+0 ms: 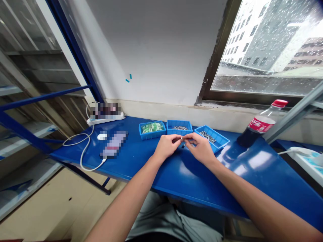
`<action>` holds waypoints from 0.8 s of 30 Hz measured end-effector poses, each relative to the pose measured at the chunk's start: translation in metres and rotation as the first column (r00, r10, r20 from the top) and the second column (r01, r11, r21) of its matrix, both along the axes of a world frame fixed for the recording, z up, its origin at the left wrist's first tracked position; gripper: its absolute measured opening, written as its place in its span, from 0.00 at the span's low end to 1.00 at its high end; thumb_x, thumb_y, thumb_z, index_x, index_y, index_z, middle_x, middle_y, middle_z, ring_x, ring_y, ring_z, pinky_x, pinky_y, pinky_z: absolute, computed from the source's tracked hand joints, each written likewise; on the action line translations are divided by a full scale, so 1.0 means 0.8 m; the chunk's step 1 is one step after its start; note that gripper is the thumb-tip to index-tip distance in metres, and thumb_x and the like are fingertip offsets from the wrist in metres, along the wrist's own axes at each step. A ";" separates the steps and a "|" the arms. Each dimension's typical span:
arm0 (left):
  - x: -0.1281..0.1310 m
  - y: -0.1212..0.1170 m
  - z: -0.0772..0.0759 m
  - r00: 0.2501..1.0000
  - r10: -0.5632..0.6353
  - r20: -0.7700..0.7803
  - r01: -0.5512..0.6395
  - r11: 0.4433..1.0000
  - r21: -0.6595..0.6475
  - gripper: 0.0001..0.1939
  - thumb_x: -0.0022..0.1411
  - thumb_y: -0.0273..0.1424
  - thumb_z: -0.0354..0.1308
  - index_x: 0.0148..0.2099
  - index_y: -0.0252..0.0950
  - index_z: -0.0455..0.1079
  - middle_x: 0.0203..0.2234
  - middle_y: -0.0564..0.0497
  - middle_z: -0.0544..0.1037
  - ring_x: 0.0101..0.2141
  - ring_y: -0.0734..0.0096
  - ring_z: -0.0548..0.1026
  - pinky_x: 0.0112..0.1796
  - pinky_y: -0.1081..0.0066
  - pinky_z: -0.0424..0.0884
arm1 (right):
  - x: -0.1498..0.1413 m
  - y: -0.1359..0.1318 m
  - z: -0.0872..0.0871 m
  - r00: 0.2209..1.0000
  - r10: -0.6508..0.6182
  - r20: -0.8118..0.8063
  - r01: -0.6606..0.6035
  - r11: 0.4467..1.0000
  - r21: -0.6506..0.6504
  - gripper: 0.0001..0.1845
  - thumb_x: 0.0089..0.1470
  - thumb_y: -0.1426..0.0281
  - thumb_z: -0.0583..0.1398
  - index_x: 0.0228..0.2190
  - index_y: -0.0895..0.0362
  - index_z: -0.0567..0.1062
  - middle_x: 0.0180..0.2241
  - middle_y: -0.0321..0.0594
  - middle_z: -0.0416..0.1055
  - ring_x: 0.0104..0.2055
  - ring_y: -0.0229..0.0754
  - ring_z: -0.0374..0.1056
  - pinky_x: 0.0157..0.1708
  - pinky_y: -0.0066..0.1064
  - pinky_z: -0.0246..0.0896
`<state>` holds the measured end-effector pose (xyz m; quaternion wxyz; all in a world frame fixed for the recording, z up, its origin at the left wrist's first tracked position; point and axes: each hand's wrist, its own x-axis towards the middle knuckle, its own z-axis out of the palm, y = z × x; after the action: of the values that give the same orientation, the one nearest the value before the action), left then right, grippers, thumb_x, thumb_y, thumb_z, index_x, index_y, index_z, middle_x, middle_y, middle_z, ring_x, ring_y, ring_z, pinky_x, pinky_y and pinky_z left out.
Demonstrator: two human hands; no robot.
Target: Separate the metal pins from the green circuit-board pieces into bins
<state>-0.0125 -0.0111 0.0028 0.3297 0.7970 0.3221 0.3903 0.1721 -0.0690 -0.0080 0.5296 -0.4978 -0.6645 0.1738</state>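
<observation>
Over the blue table [141,159], my left hand [168,146] and my right hand [199,146] meet at the fingertips. Both pinch a tiny light-coloured piece [181,138] between them, too small to name. Just below the fingers a small dark piece [183,146] shows; whether it is held or lies on the table I cannot tell. Behind the hands stand three blue bins: the left bin [152,135] with green-and-clear bits, the middle bin [179,122] with thin metal pieces, and the right bin [220,143] with short metal parts, partly covered by my right hand.
A cola bottle [261,122] with a red cap stands at the right by the window. On the left lie a blurred phone [114,144] on a white cable [84,154], a small white object [102,136] and a power strip [107,119]. Another white strip [306,164] is far right.
</observation>
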 end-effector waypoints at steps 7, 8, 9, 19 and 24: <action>0.001 0.002 -0.005 0.999 -0.009 0.041 0.009 1.000 0.002 0.11 0.61 0.25 0.65 0.45 0.37 0.85 0.38 0.49 0.88 0.38 0.64 0.86 0.42 0.68 0.81 | -0.002 -0.001 -0.001 0.997 -0.044 -0.057 0.040 0.997 -0.073 0.13 0.60 0.56 0.67 0.38 0.53 0.80 0.37 0.44 0.82 0.37 0.50 0.80 0.41 0.43 0.80; 0.001 0.002 -0.005 0.998 -0.003 0.056 0.004 1.000 -0.017 0.12 0.61 0.24 0.65 0.46 0.37 0.84 0.37 0.49 0.88 0.37 0.64 0.86 0.42 0.68 0.82 | -0.002 -0.001 -0.001 0.997 -0.042 -0.065 0.036 0.996 -0.083 0.14 0.59 0.56 0.68 0.38 0.53 0.80 0.37 0.44 0.82 0.37 0.50 0.80 0.41 0.43 0.80; 0.002 0.003 -0.006 0.997 0.006 0.073 -0.003 0.999 -0.035 0.13 0.60 0.24 0.65 0.47 0.36 0.84 0.37 0.49 0.88 0.37 0.64 0.86 0.42 0.68 0.82 | -0.001 -0.001 -0.002 0.996 -0.037 -0.081 0.029 0.995 -0.091 0.14 0.58 0.56 0.69 0.39 0.53 0.80 0.37 0.44 0.82 0.37 0.50 0.80 0.41 0.43 0.80; 0.004 0.004 -0.006 0.981 0.021 0.194 0.015 0.983 -0.181 0.17 0.60 0.25 0.67 0.53 0.36 0.80 0.39 0.47 0.87 0.39 0.63 0.87 0.39 0.69 0.83 | 0.002 0.003 -0.007 0.962 0.003 -0.274 -0.034 0.994 -0.109 0.21 0.55 0.52 0.71 0.42 0.53 0.79 0.38 0.45 0.82 0.42 0.51 0.81 0.48 0.46 0.80; 0.003 -0.001 -0.002 0.984 0.038 0.172 0.004 0.972 -0.236 0.17 0.63 0.27 0.66 0.55 0.37 0.78 0.40 0.47 0.88 0.38 0.63 0.87 0.34 0.72 0.81 | 0.000 0.002 -0.004 0.953 -0.003 -0.303 -0.027 0.995 -0.095 0.21 0.55 0.54 0.72 0.43 0.53 0.79 0.39 0.45 0.81 0.43 0.51 0.80 0.48 0.46 0.80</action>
<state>-0.0098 -0.0119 0.0013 0.4455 0.7119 0.3426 0.4211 0.1721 -0.0671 -0.0111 0.5990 -0.4866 -0.5690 0.2839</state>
